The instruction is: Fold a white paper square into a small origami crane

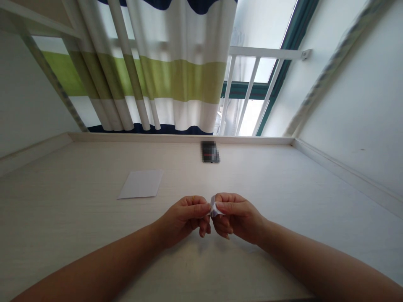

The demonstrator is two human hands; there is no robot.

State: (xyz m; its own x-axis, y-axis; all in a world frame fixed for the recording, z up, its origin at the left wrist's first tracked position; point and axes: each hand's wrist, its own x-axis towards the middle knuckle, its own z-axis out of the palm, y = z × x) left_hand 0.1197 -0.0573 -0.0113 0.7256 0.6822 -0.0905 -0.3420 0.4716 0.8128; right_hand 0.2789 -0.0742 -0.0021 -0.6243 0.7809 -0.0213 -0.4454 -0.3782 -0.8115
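Note:
A small piece of folded white paper (213,206) is held up between my two hands, above the pale surface. My left hand (188,216) pinches its left edge between thumb and forefinger. From the other side, my right hand (236,214) grips it the same way, thumb on top. The fingertips of both hands nearly meet, and they hide much of the paper. Farther off to the left, a flat sheet of white paper (140,183) lies on the pale wood-grain surface (94,235), touched by neither hand.
A small dark item (209,152), blurred out, lies near the surface's far edge. Beyond the raised rim (176,137) hang striped curtains (182,79), beside a white railing (252,75) and a window. White walls (352,126) rise at both sides.

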